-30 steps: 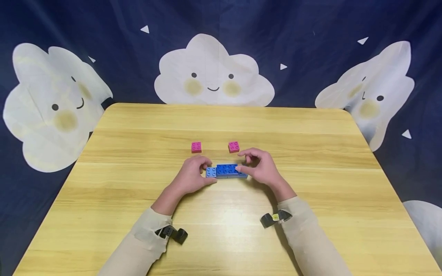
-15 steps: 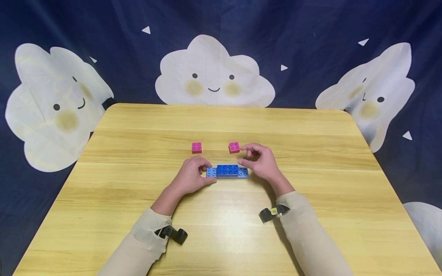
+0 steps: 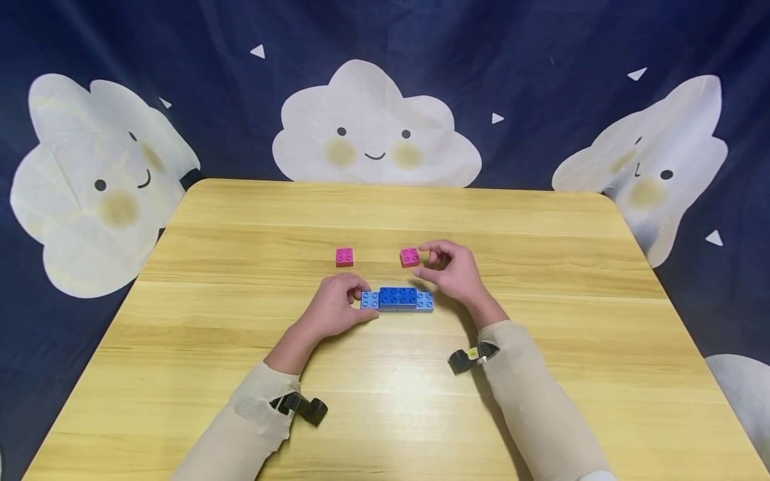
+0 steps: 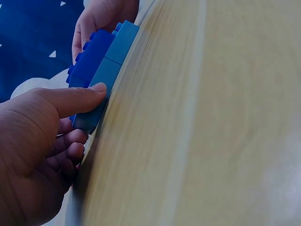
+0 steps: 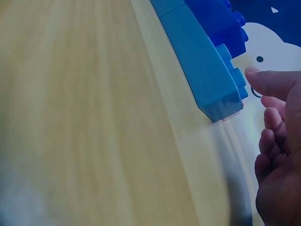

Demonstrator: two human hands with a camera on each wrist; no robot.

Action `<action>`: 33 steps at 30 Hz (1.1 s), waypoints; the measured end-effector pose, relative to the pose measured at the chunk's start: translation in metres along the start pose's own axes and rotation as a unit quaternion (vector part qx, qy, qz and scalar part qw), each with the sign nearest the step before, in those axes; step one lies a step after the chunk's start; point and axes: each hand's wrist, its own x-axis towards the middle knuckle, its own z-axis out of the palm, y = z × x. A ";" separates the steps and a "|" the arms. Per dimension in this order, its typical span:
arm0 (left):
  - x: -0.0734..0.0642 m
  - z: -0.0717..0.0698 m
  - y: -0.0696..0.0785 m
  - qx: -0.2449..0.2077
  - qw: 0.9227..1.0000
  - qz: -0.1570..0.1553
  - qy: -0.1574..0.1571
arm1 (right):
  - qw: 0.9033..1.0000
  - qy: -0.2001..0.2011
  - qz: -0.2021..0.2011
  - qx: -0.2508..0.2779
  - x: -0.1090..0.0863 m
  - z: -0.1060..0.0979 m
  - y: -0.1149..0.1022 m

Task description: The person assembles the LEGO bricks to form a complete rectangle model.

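A dark blue toy building brick [image 3: 398, 296] sits across two light blue bricks [image 4: 107, 70] laid end to end, their studs showing at both ends. My left hand [image 3: 333, 306] pinches the left end of this assembly, thumb on its near side and fingers behind. In the left wrist view the thumb presses on the light blue side. My right hand [image 3: 454, 270] is beside a pink brick [image 3: 410, 258], its thumb and index finger spread near that brick's right side. Whether they touch it cannot be told. The right wrist view shows the thumb apart from the light blue brick's end.
Another pink brick [image 3: 345, 257] lies farther left, beyond my left hand. Everything rests on a wooden table [image 3: 240, 234]. A dark blue cloth with white clouds [image 3: 373, 127] hangs behind the far edge. Small black cameras are strapped to both wrists.
My right hand has left the right end of the blue assembly and moved away from me to the right pink brick. My left hand keeps its grip in place.
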 end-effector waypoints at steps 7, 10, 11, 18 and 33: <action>-0.001 -0.001 0.000 -0.003 1.000 -0.002 -0.001 | 1.000 -0.009 0.011 0.000 0.006 0.003 0.002; -0.001 -0.001 0.000 -0.003 1.000 -0.003 -0.002 | 1.000 -0.012 0.010 -0.003 0.008 0.004 0.004; -0.001 -0.001 0.000 -0.004 1.000 -0.003 -0.002 | 1.000 -0.014 0.010 -0.003 0.009 0.005 0.004; -0.001 -0.001 0.000 -0.008 1.000 -0.001 -0.002 | 0.999 -0.028 0.021 -0.007 0.014 0.006 -0.003; 0.000 0.000 -0.001 -0.010 1.000 -0.003 0.000 | 0.997 -0.047 0.040 -0.039 0.021 0.007 0.006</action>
